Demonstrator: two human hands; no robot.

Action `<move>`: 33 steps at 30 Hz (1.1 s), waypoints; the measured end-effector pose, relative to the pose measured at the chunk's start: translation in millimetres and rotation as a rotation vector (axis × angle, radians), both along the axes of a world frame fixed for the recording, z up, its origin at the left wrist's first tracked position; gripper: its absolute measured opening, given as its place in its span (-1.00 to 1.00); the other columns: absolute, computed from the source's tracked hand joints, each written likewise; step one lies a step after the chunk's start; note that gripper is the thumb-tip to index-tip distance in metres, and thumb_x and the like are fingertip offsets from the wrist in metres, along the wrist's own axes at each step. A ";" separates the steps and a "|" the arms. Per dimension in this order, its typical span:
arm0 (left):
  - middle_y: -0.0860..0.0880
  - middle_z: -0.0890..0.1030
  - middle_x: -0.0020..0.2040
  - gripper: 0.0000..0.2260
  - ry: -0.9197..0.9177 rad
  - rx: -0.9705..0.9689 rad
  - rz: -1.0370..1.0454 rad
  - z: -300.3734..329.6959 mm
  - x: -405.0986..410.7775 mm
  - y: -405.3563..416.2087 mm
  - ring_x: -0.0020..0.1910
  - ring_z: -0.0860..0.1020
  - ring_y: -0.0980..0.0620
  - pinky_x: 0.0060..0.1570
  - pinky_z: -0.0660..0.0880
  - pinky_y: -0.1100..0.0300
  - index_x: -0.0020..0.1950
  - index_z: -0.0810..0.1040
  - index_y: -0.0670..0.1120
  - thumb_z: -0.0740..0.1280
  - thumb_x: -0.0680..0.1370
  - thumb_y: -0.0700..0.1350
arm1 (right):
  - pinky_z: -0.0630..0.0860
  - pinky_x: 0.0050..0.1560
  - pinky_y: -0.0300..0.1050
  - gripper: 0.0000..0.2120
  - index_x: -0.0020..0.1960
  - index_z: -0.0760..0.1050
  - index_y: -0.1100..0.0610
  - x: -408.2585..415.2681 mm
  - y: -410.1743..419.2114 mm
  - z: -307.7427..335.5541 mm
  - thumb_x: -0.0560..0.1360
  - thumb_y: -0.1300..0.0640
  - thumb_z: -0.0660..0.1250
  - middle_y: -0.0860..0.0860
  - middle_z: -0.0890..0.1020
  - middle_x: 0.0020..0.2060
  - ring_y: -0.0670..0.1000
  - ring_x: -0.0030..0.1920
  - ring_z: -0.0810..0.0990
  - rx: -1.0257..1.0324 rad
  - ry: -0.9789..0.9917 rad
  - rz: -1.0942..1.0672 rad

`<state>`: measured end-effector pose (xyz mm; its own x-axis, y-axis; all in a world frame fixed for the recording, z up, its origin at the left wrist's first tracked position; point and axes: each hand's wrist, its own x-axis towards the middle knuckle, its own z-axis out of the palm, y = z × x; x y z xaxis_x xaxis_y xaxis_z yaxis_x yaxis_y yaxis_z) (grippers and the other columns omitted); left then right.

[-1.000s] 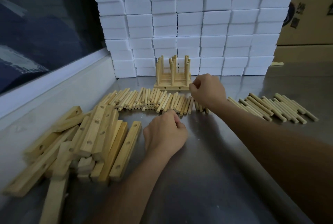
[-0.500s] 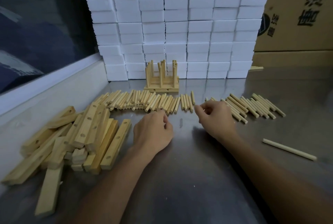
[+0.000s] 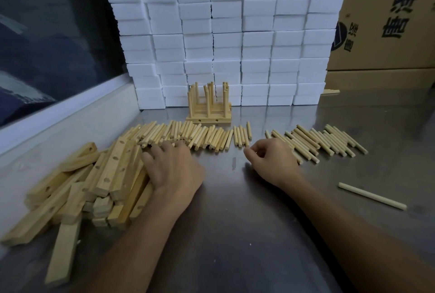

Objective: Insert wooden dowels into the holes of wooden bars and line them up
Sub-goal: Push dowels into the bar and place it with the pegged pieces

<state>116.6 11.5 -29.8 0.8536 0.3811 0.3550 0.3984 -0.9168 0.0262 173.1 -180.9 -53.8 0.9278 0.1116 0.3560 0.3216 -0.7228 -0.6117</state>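
Left hand (image 3: 173, 170) lies palm down, back toward camera, fingers (image 3: 156, 151) spread and reaching forward-left, nearly straight. Left forearm bare, runs from lower centre up and left to wrist. Right hand (image 3: 270, 160) sits further right, well apart from left, fingers curled inward, thumb and forefinger tips (image 3: 247, 150) brought together at its left edge; whether they pinch anything cannot be told. Right forearm bare, enters from lower right corner, angles up-left.
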 end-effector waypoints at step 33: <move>-0.07 0.65 -0.14 -0.67 -0.279 -1.750 -0.150 5.2 8.5 -5.0 -0.38 0.60 0.04 -0.44 0.51 0.20 0.09 0.61 -0.08 0.33 0.57 0.16 | 0.58 -0.11 -0.16 -0.80 -0.02 0.66 0.03 -3.6 2.0 3.0 0.58 -0.05 0.32 -0.10 0.64 -0.21 -0.16 -0.20 0.58 -0.026 -0.010 -0.004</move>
<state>125.1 6.5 -24.6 0.9045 0.3686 -0.2146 0.1357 0.2283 0.9641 169.5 -179.0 -50.8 0.9249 0.1172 0.3618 0.3243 -0.7399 -0.5894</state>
